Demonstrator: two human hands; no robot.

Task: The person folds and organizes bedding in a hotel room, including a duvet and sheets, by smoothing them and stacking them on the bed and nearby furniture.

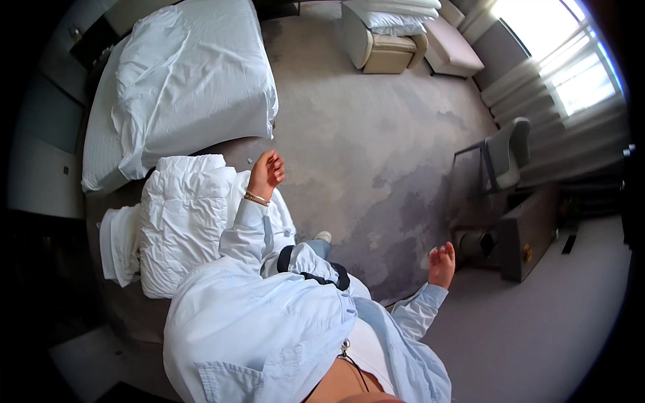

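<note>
My left hand (267, 174), with bracelets at its wrist, is held out in front of me with loosely curled fingers and nothing visible in it. Close to its left lies a thick folded white duvet (186, 221), with white pillows (118, 242) at its far left side. My right hand (442, 264) is raised on the right, empty, its fingers partly extended, nearest to a dark wooden desk or cabinet (529, 226). Ahead to the left stands a bed (216, 75) with a rumpled white sheet (151, 75) over it.
A patterned grey carpet (352, 126) covers the floor. At the back is a beige armchair (388, 55) stacked with white pillows (395, 20), beside a pink upholstered bench (453, 45). A grey chair (506, 156) stands near the curtain (539, 136) and window. A small object (249, 160) lies by the bed.
</note>
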